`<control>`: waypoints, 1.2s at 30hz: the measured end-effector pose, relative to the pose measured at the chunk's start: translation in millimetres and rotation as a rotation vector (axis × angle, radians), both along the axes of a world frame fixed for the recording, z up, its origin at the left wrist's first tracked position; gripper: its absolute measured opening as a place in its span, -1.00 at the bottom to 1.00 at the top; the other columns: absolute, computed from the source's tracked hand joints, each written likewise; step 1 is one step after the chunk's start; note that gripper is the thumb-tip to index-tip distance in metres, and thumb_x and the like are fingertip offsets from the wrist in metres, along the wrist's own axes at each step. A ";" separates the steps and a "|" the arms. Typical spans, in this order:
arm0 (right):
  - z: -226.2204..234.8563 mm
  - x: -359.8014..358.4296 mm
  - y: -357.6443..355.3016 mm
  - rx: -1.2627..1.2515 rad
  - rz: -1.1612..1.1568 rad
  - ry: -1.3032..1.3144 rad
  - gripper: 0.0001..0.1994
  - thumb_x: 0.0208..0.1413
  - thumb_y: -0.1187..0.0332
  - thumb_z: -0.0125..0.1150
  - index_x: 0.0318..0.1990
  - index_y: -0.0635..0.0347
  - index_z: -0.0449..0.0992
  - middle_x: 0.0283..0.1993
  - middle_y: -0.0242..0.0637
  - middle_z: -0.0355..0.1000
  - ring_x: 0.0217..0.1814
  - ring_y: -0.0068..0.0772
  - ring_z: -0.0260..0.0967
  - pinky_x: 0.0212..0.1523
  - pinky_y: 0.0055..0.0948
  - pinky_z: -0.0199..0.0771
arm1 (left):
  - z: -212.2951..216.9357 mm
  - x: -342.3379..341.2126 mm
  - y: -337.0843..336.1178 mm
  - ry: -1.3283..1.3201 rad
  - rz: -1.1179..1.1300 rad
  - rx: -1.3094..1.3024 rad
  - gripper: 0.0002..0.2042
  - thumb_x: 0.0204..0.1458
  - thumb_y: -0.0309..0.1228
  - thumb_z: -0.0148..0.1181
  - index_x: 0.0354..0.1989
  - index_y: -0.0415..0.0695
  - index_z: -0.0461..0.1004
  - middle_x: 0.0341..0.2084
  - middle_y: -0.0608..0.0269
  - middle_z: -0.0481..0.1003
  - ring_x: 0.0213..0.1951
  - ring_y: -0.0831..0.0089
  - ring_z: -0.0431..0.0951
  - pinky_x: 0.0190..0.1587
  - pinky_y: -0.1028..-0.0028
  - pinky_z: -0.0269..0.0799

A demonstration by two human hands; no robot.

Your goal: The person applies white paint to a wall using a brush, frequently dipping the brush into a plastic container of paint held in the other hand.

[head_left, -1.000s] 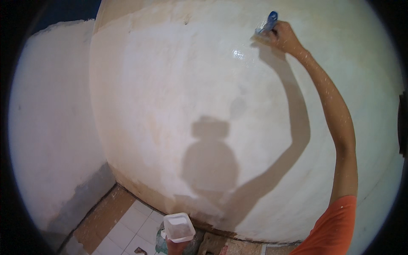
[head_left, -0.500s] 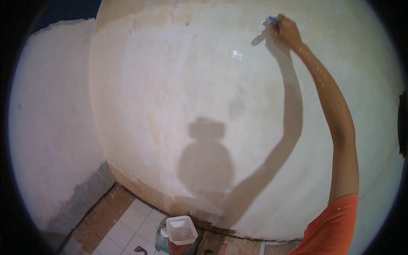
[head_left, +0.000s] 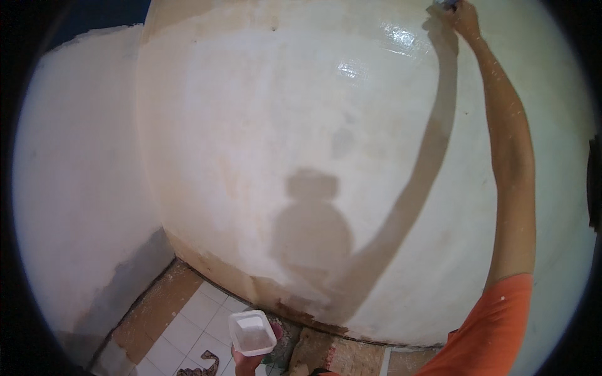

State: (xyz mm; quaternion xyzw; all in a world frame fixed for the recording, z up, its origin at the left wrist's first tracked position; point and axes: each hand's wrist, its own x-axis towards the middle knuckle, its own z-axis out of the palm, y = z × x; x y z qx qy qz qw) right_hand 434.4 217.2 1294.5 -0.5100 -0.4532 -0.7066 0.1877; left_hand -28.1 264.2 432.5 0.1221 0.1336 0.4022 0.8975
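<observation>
Starting at your left, the grey lower part of the side wall meets a brown strip of floor, then white tiles, where a dark curved thing, too unclear to name, lies near your feet's likely ground; stepping without looking could make you trip on it. Just beside it, your left hand grasps a white tub low over the floor, the thumb and fingers partly hidden beneath its near side. I can't tell how full it is, but if that hand tips while you look up, whatever is inside could slop over the rim onto the tiles or the reddish thing behind it. On the big wall, two shiny patches look wet; brushing a forearm against them could smear them, and runs could form if the coat there is heavy. The shadow of your arm darkens a long band, so a thin spot could go unseen. At the top right, your right hand is clenched around a blue brush, cut off by the upper edge. Bristle contact isn't clear; overreaching could cost you balance, and drips could run toward your orange sleeve.
</observation>
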 end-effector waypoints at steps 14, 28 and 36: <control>-212.3 -2.2 -10.7 -0.543 0.220 0.058 -0.83 0.00 0.38 0.19 -0.40 0.37 0.51 -0.40 0.06 0.45 -0.32 0.09 0.42 -0.19 -0.13 0.42 | -20.2 54.6 -79.4 -0.149 -0.034 -0.300 -0.48 0.17 0.01 -0.14 0.18 -0.06 0.34 0.07 0.07 0.43 0.09 -0.06 0.41 0.11 -0.16 0.30; -163.2 41.1 -35.9 -0.107 0.191 0.030 -0.81 -0.06 0.36 0.20 -0.47 0.37 0.50 -0.49 0.09 0.44 -0.42 0.10 0.44 -0.37 -0.12 0.41 | -73.2 77.3 -159.6 -0.190 0.127 -0.304 -0.48 0.18 0.00 -0.09 0.19 -0.08 0.33 0.13 0.03 0.38 0.13 -0.03 0.38 0.10 -0.10 0.36; -299.0 46.7 -48.0 -0.490 0.337 0.034 -0.73 0.06 0.28 0.21 -0.47 0.37 0.51 -0.54 0.02 0.41 -0.47 0.03 0.38 -0.35 -0.18 0.39 | -38.6 126.4 -178.4 -0.183 0.051 -0.221 -0.47 0.18 -0.02 -0.04 0.22 -0.10 0.31 0.18 0.00 0.33 0.21 0.02 0.33 0.18 -0.02 0.33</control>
